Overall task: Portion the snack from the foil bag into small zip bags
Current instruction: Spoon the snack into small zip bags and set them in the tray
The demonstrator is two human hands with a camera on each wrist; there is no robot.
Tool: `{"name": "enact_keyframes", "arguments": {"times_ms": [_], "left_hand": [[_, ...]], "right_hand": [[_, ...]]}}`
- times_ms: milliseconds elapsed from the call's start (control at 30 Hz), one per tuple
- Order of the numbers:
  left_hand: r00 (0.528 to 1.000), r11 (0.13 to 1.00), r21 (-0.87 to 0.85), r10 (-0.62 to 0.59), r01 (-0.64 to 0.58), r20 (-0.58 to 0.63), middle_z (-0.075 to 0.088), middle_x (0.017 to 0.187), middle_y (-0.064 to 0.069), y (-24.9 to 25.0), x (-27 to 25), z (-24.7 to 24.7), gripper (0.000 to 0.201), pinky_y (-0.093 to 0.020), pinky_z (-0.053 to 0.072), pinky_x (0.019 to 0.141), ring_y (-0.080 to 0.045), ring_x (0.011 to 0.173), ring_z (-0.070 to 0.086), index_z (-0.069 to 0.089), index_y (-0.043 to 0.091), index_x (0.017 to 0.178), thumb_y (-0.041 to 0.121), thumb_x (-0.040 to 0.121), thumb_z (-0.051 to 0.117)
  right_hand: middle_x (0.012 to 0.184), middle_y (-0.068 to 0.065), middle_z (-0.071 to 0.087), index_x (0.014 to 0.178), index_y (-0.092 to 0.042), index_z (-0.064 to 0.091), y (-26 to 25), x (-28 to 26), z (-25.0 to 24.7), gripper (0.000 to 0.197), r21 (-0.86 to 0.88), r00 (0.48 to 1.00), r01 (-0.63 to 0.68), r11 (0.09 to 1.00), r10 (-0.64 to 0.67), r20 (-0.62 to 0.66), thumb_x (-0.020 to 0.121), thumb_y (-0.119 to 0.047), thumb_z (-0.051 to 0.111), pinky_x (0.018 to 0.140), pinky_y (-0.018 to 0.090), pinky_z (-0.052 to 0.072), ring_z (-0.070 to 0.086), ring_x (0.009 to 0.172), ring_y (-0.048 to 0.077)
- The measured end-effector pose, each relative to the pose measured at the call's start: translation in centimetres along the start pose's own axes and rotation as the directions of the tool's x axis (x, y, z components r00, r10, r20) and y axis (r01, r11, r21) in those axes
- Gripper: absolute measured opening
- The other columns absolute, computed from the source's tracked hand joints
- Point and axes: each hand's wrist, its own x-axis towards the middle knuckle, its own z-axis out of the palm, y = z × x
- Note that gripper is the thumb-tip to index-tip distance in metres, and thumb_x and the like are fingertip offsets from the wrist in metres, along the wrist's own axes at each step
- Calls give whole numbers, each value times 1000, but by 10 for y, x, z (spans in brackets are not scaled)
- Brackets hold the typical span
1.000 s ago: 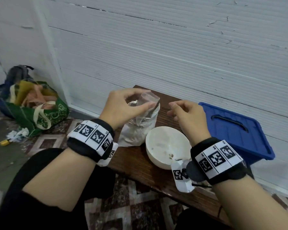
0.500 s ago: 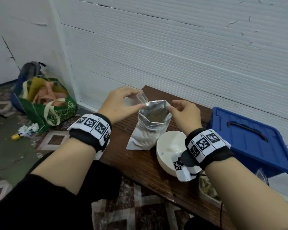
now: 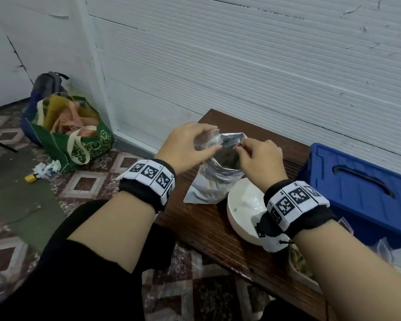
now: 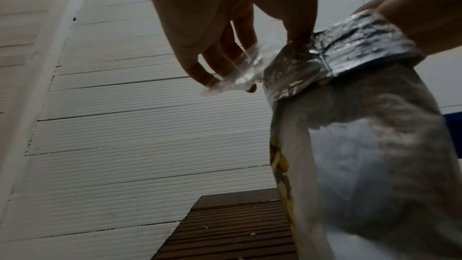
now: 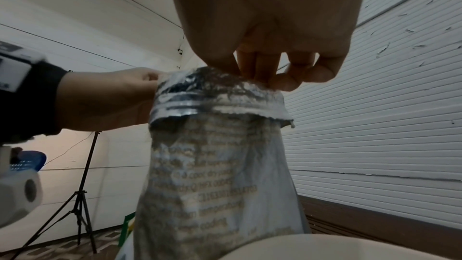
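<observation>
A silver foil bag (image 3: 214, 184) stands open on the brown wooden table (image 3: 202, 230), its top rim folded outward. My left hand (image 3: 215, 139) pinches a small clear zip bag (image 3: 207, 142) at the left side of the foil bag's mouth. In the left wrist view the zip bag (image 4: 237, 70) lies across my fingers, and my thumb touches the foil bag (image 4: 350, 145) at its rim. My right hand (image 3: 240, 147) pinches the right side of the rim. In the right wrist view its fingertips (image 5: 262, 78) nip the folded edge of the foil bag (image 5: 220, 175).
A white bowl (image 3: 239, 212) sits just in front of the foil bag, under my right wrist. A blue bin lid (image 3: 361, 188) lies to the right. A tray of snack (image 3: 298, 266) and spare zip bags (image 3: 384, 249) are at lower right. A green tote (image 3: 79, 144) sits on the floor.
My right hand has taken the foil bag's rim between its fingers. The left hand has brought the zip bag down to the bag's mouth.
</observation>
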Motion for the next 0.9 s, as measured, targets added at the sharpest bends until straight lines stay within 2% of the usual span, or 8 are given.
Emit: {"name": "enact_keyframes", "arguments": {"times_ms": [133, 200, 267, 400, 467, 600, 800, 900], "left_hand": [[1000, 1000, 10, 0, 0, -11, 63, 101, 8, -1, -1, 1, 43, -3, 34, 81, -8, 95, 57, 64, 20, 121, 36, 81, 73], [1000, 1000, 16, 0, 0, -6, 63, 103, 6, 1, -1, 1, 44, 1, 32, 79, -7, 95, 56, 64, 19, 121, 36, 82, 73], [1000, 1000, 17, -2, 2, 1, 64, 105, 4, 1, -1, 1, 45, 2, 32, 79, -7, 96, 55, 63, 19, 122, 36, 82, 72], [1000, 1000, 14, -5, 5, 2, 64, 105, 5, 1, -1, 0, 46, -6, 35, 82, -7, 96, 56, 63, 20, 123, 39, 82, 72], [1000, 1000, 9, -8, 8, -8, 64, 104, 6, 2, -2, -2, 47, -9, 38, 83, -7, 95, 57, 64, 20, 123, 39, 81, 73], [999, 999, -33, -25, 24, -36, 63, 94, 12, 2, 0, -8, 46, -2, 40, 79, -4, 88, 59, 64, 21, 121, 40, 80, 73], [997, 994, -89, -68, 65, -33, 61, 88, 19, 4, 3, -17, 45, -4, 43, 79, 3, 85, 59, 64, 23, 116, 40, 77, 77], [997, 991, -117, -69, 64, -41, 60, 84, 22, 5, 4, -18, 43, 0, 40, 76, 10, 82, 57, 66, 22, 113, 34, 75, 80]], "right_hand": [[93, 5, 66, 100, -24, 67, -5, 2, 2, 20, 58, 999, -7, 998, 4, 42, 98, -28, 47, 90, 35, 27, 48, 103, 28], [85, 4, 69, 85, -27, 66, -3, 3, 7, 17, 230, 999, -52, 972, 48, 20, 95, -25, 52, 96, 43, 38, 57, 97, 30], [77, 4, 70, 79, -23, 67, -3, 2, 7, 18, 377, 990, -126, 918, 142, -16, 93, -21, 55, 90, 47, 46, 64, 86, 29], [80, 4, 68, 81, -17, 68, 0, 4, -6, 22, 553, 935, -240, 798, 343, -89, 93, -12, 51, 78, 29, 46, 62, 83, 19], [82, 0, 65, 84, -16, 69, 6, 7, -11, 23, 581, 897, -280, 764, 424, -125, 94, -12, 49, 77, 25, 40, 57, 85, 14], [81, -2, 62, 88, -11, 70, 19, 14, -14, 23, 629, 820, -364, 687, 557, -134, 94, -11, 47, 70, 24, 38, 50, 66, 6], [88, -1, 64, 82, -11, 70, 33, 18, -24, 31, 644, 774, -436, 629, 627, -88, 92, -4, 42, 61, 23, 41, 49, 64, 6], [90, 2, 65, 77, -16, 70, 40, 22, -30, 33, 671, 751, -450, 589, 656, -73, 89, -3, 41, 74, 30, 52, 58, 80, 17]]}}
